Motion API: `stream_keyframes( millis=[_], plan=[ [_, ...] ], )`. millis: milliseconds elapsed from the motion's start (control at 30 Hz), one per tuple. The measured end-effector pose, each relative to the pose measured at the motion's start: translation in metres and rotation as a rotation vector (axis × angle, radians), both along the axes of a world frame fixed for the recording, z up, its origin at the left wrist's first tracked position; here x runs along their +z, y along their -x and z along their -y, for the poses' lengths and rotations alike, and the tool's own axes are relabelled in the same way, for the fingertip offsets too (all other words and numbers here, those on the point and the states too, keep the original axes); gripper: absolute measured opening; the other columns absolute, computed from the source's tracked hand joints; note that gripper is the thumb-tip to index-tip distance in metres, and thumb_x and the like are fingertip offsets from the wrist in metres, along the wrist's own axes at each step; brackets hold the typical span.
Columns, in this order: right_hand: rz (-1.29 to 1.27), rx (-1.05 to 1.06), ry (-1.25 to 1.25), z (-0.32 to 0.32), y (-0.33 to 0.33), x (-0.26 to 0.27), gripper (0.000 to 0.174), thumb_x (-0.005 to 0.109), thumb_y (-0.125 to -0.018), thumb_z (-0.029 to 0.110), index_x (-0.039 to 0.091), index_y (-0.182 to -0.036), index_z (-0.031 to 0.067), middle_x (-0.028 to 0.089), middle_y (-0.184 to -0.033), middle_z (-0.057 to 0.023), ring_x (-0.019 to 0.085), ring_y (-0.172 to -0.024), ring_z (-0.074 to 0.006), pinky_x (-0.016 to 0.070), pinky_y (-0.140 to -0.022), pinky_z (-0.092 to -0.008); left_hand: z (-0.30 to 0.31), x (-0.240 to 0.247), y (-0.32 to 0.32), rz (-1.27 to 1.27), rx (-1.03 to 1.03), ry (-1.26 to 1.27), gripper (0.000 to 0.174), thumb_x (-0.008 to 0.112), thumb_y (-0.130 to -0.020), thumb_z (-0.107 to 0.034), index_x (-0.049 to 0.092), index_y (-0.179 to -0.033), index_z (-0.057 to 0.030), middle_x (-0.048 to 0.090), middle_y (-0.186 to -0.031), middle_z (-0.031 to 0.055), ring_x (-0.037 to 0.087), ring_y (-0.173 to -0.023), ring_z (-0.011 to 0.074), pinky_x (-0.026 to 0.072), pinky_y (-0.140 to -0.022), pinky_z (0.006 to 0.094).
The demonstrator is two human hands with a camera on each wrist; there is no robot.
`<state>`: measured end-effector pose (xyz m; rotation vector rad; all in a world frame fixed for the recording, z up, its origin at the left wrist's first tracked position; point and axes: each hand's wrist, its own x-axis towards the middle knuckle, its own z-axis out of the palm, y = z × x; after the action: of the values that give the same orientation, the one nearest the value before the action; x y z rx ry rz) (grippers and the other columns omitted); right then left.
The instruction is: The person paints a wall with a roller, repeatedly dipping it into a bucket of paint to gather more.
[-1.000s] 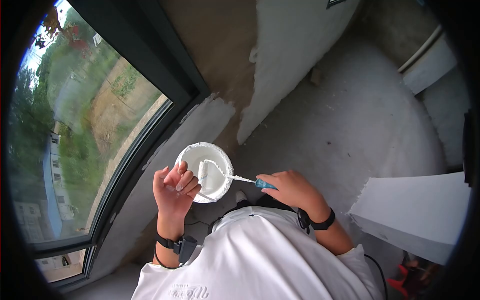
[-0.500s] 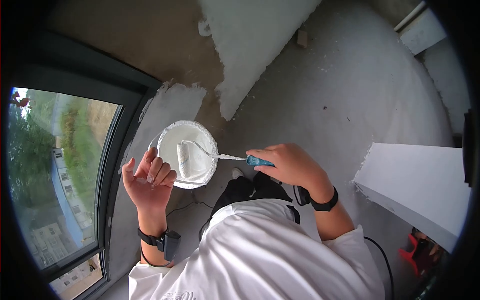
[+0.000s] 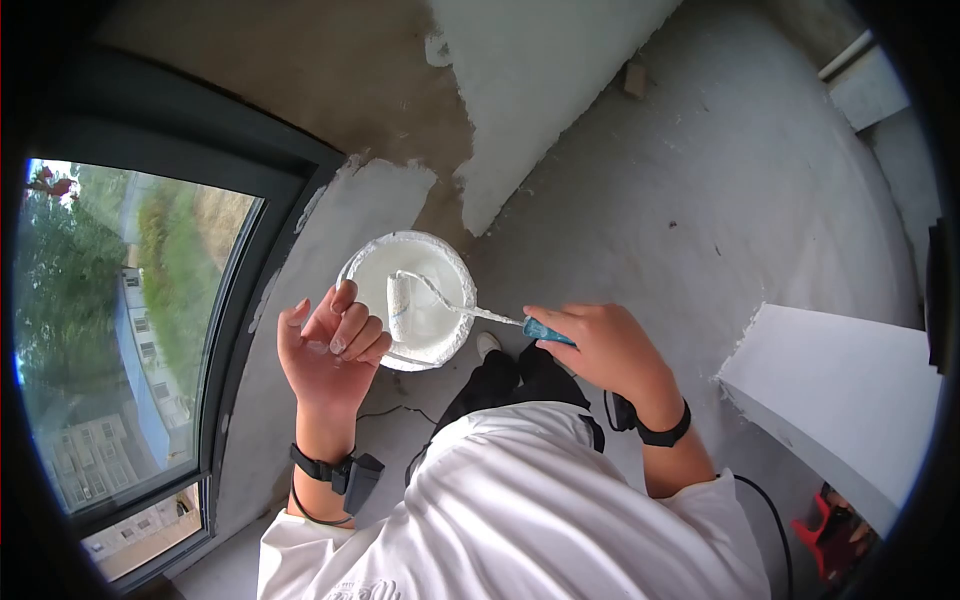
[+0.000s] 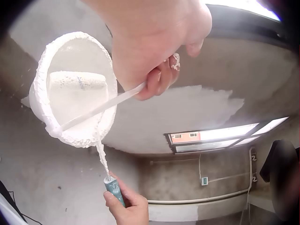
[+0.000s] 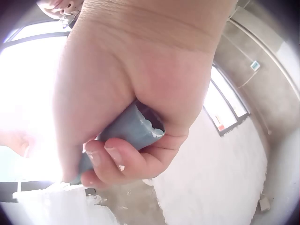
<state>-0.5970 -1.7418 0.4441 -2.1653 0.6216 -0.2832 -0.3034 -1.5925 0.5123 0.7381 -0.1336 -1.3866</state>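
Note:
A white bucket (image 3: 463, 275) with a paint-crusted rim hangs by its handle strap (image 4: 105, 107), which the curled fingers of my left hand (image 3: 335, 350) hold. In the left wrist view the strap runs from those fingers across the bucket's mouth. Inside the bucket lies a white paint roller (image 3: 399, 308). Its paint-coated rod crosses the rim to a blue handle (image 3: 548, 332). My right hand (image 3: 612, 350) grips that handle; in the right wrist view the fingers wrap round the blue handle (image 5: 129, 129), with white specks on the fingertips.
A dark-framed window (image 3: 225, 330) stands at the left. The wall beside it is partly white, partly bare brown (image 3: 340, 110). A white box-shaped block (image 3: 840, 380) juts in at the right, with a red object (image 3: 828, 540) below it. A small brick (image 3: 635, 80) lies on the grey floor.
The head view has turned, so the window looks smaller and the person's legs show more. Both hands still hold the strap and the roller handle, and the roller remains inside the bucket.

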Motion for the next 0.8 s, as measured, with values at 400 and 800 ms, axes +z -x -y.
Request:
stream_keyframes(
  millis=[400,800],
  plan=[
    [0.054,-0.075,0.007,-0.014,0.018,0.001,0.046,0.077,-0.087,0.016,0.069,-0.133,0.0141,0.074,-0.096,-0.0100,0.070,-0.078,-0.0307,0.0558,-0.069,-0.0391,-0.002,0.007,0.005,0.030,0.002,0.035,0.031,0.047,-0.100,-0.040,0.047,-0.098,-0.0099,0.034,-0.060,-0.0035,0.032,-0.053,0.0084,0.0274,-0.058,0.0267],
    [-0.047,-0.144,0.143,-0.029,0.032,0.004,0.044,0.075,-0.091,0.018,0.068,-0.134,0.0142,0.072,-0.090,-0.0076,0.068,-0.072,-0.0290,0.0555,-0.064,-0.0392,0.007,0.015,0.012,0.023,-0.047,0.073,0.030,0.047,-0.101,-0.038,0.049,-0.099,-0.0083,0.034,-0.060,-0.0032,0.032,-0.053,0.0084,0.0278,-0.057,0.0265]
  ],
)
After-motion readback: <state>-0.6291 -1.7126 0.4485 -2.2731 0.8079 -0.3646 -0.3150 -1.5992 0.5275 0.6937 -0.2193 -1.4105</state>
